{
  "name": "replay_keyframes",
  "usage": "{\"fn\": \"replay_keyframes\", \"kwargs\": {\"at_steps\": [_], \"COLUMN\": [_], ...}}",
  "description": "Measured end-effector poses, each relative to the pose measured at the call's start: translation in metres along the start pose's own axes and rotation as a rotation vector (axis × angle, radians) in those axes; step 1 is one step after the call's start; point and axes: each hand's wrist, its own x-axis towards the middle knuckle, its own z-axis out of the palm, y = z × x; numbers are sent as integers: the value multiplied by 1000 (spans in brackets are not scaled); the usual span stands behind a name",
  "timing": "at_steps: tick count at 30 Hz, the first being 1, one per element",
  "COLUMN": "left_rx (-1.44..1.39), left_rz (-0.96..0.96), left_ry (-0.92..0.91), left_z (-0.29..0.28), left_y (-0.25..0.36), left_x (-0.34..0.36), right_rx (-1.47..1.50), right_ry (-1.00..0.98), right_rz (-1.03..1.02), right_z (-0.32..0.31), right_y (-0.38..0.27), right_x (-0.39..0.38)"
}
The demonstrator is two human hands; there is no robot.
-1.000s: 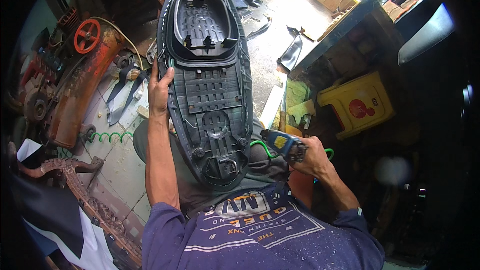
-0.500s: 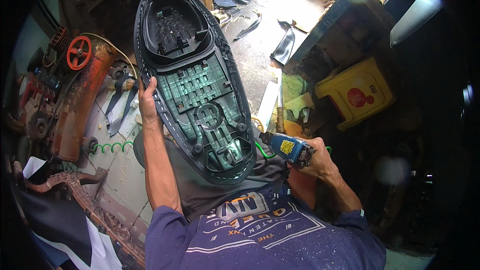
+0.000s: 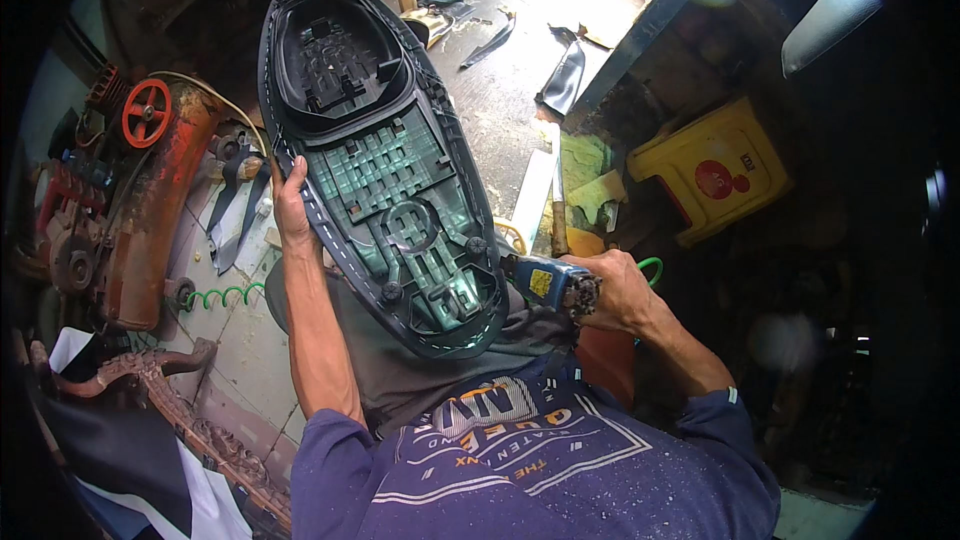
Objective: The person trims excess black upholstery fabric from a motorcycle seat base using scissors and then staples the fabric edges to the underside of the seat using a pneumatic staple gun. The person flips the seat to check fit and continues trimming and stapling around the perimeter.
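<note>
A long black motorcycle seat (image 3: 395, 180) rests underside up across my lap, its hollow plastic base facing me. Pale staples run in a line along the folded cover at its rim. My left hand (image 3: 292, 205) grips the left edge, thumb on top and the other fingers hidden beneath. In my right hand (image 3: 618, 292) is a blue staple gun (image 3: 550, 283) with a yellow label. Its nose meets the lower right edge of the seat; whether it presses on the cover I cannot tell. A green coiled air hose (image 3: 650, 270) shows behind that hand.
On the left stands a rusty orange air compressor (image 3: 165, 210) with a red wheel (image 3: 147, 113). A yellow plastic stool (image 3: 715, 170) lies tipped at the right. A hammer (image 3: 558, 210) and black scraps (image 3: 563, 80) are on the floor beyond. Carved wood (image 3: 205, 420) sits at lower left.
The staple gun has moved left, its nose now at the seat's edge. The seat has shifted slightly left in view, my left hand still holding its edge.
</note>
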Motion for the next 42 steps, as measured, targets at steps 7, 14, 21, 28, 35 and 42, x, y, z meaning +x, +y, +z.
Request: {"fn": "replay_keyframes", "kwargs": {"at_steps": [7,14,21,28,35,42], "left_rx": [68,31,97,92,111,206], "left_rz": [44,24,79,95,94,84], "left_ry": [-3,-31,-35,-64,-34,-24], "left_z": [9,19,26,29,34,29], "left_y": [9,15,19,19,22,22], "left_x": [-5,-12,-7,-11,-12,-11], "right_rx": [-313,-428,-322,-334,-408,-372], "right_ry": [-164,-307,-231,-326,-350,-386], "right_rz": [-13,58,28,96,43,37], "right_z": [-9,-7,-18,-15,-8,3], "right_y": [-17,-35,-26,-16,-16,-16], "right_x": [36,65,51,29,43,55]}}
